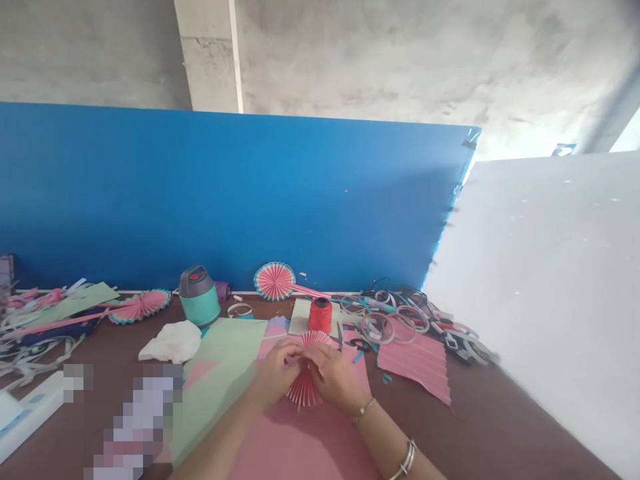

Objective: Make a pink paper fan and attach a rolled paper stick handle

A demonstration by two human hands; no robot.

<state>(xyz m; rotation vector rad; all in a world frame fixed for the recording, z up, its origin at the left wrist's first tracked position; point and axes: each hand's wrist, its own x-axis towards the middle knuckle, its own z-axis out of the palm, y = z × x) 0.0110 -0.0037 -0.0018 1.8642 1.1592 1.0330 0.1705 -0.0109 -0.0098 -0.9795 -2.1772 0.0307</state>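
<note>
While left hand (277, 373) and right hand (340, 381) fingers (316, 358) pinch pleated pink paper (303, 392), lidded teal container (201, 307), contents hidden

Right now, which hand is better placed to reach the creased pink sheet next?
Probably the right hand: it is nearer the creased pink sheet than the left hand, though both are at the pleated fan.
</note>
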